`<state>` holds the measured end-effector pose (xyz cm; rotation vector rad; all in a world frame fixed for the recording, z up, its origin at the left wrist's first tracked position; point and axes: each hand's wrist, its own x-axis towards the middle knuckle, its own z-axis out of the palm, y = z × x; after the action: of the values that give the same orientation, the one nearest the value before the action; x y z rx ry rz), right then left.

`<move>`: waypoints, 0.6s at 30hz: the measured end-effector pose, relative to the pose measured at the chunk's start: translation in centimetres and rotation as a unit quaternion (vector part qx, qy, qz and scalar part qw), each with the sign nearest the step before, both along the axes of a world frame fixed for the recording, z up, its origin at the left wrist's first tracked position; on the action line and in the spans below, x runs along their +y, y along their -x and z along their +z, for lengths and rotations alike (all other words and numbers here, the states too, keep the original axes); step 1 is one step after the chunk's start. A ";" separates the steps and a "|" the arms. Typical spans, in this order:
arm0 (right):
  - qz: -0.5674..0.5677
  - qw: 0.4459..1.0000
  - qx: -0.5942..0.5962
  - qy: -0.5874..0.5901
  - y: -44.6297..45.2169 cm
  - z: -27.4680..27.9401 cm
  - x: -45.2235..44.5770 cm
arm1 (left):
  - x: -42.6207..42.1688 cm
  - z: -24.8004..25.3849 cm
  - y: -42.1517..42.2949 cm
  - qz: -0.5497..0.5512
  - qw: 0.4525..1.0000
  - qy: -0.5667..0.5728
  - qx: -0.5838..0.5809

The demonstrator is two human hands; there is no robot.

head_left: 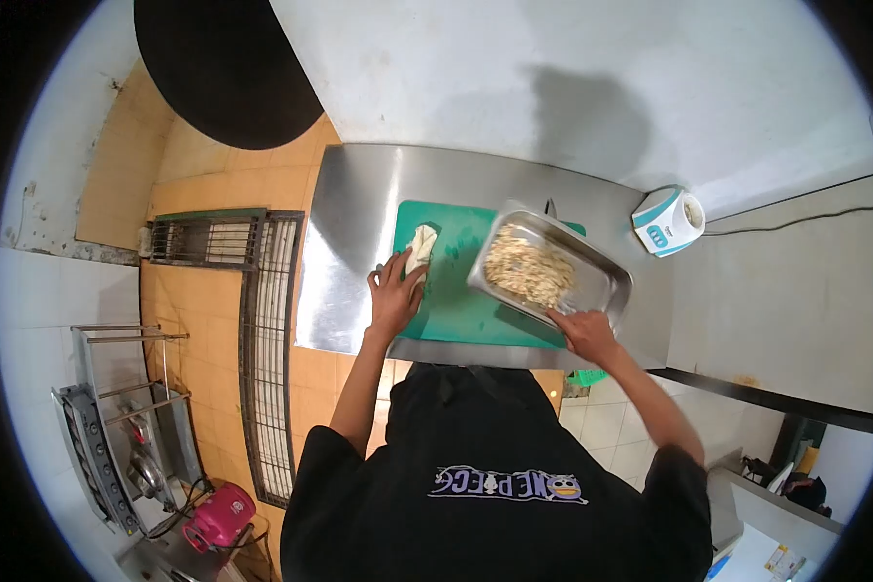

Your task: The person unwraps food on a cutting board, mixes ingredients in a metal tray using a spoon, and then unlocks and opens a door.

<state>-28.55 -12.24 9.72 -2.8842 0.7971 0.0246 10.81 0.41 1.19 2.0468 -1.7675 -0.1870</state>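
From where I stand, the roll (421,244) is pale, creamy and creased, a slim thing lying on the left part of the green board (448,312). Its long axis runs away from the person, the far end leaning a little to the right. The left hand (396,289) is at its near end, fingers bent and touching it — whether they grip or merely press, I can't tell. The tray (601,281) is shiny metal, oblong and deep, its long axis slanting from far left to near right over the board's right part. Chopped food (527,270), yellowish and brown, is heaped toward its left end. The right hand (589,337) is at the tray's near long side, fingers curled at the rim — just what they grasp there, I can't make out.
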 end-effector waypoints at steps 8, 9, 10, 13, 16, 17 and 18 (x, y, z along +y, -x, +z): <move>0.325 0.941 0.084 0.055 -4.0 -0.3 -7.1 | 1.6 -0.5 4.2 0.044 0.867 0.092 0.487; 0.336 0.936 0.066 0.077 -4.5 -0.3 -7.2 | 1.7 -0.5 5.1 0.068 0.829 0.081 0.549; 0.338 0.936 0.067 0.076 -5.0 -0.2 -7.4 | 1.8 -0.5 5.6 0.090 0.785 0.070 0.609; 0.380 0.915 0.057 0.125 -6.0 0.8 -8.3 | 2.9 -0.5 5.6 0.088 0.734 -0.072 0.669; 0.379 0.914 0.054 0.133 -6.9 1.5 -8.9 | 3.8 -3.5 7.2 0.082 0.804 -0.040 0.587; 0.345 0.928 0.023 0.137 -6.8 1.1 -9.0 | 3.9 -5.2 7.8 0.093 0.840 0.031 0.533; 0.308 0.941 -0.008 0.140 -6.8 0.7 -9.0 | 4.0 -5.9 8.3 0.102 0.869 0.102 0.473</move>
<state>-21.80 -21.20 10.44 -3.2679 -0.1487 -0.0463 2.54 4.42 -4.74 1.5306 -0.9023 -0.7533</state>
